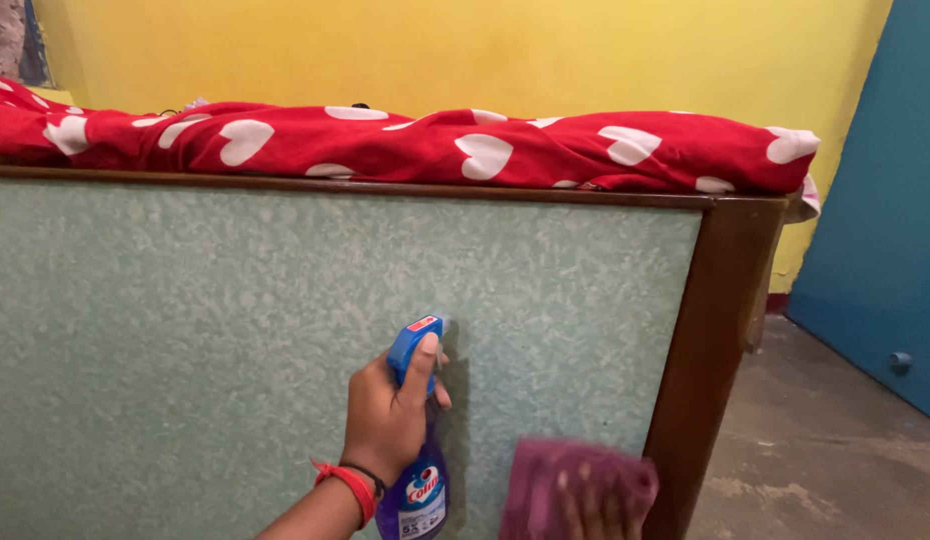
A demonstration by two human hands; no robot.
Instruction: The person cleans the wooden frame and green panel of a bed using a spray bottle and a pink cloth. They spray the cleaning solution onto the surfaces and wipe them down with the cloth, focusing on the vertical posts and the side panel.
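Note:
My left hand [385, 420] grips a blue spray bottle [417, 490] with a blue trigger head, one finger over the trigger, its nozzle close to the green speckled panel [205, 330]. A red thread and a dark band circle that wrist. Low in the view, my right hand [585, 512] holds a blurred purple cloth [575, 480] against the same panel, just right of the bottle. Only the fingertips of the right hand show under the cloth.
A dark wooden frame [710, 350] borders the panel at the top and right. A red cloth with white hearts [415, 145] lies along the top edge. Behind is a yellow wall [485, 50]; a blue door [875, 220] and bare concrete floor [825, 440] are at the right.

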